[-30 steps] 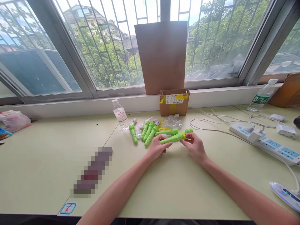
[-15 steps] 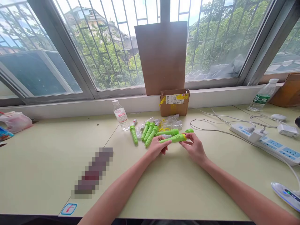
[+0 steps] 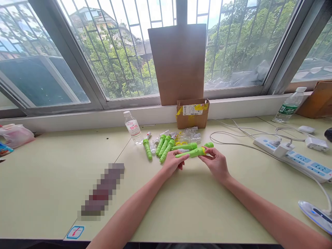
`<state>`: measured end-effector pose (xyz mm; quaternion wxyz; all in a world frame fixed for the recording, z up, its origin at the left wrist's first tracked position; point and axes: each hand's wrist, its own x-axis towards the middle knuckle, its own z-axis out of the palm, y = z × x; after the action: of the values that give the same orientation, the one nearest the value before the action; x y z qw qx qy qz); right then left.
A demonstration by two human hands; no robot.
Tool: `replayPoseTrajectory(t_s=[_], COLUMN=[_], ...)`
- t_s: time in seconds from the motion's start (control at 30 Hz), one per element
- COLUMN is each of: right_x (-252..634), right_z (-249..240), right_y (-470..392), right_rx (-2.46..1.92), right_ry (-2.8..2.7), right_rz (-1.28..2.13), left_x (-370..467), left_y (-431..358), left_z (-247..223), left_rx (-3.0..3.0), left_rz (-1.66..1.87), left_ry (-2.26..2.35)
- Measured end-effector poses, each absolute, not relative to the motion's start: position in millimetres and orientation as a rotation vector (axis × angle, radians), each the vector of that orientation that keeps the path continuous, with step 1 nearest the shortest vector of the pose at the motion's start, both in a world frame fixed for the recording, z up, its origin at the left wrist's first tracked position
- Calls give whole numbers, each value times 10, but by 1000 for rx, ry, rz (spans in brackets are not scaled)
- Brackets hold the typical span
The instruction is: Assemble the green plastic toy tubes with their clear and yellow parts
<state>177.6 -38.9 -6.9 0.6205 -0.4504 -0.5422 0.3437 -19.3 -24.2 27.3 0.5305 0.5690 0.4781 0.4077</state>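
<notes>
My left hand is closed round the body of a green plastic tube, which lies nearly level above the table. At the tube's right end, my right hand pinches a yellow ring. Just behind the held tube lies another green tube, with a short green piece to its right. Several ribbed green tubes lie to the left of my hands. Clear plastic parts and yellow rings are heaped behind them.
Behind the parts is a small cardboard box. A water bottle stands at the back left, another bottle at the back right. On the right lie a power strip, cables and a white device.
Both hands keep their hold on the tube and its ring, with only very slight finger movement at the ring. The whole view has shifted a little.
</notes>
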Motion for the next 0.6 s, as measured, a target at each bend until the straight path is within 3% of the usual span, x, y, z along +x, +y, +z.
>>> replayPoseTrajectory(t_s=[0.6], right_x=[1784], right_z=[-72], right_y=[-374], right_rx=[-1069], right_ry=[-1305], right_rz=[680], left_x=[-170], left_y=[-266], left_z=[273], left_rx=[1391], left_rz=[997], left_ry=[1147])
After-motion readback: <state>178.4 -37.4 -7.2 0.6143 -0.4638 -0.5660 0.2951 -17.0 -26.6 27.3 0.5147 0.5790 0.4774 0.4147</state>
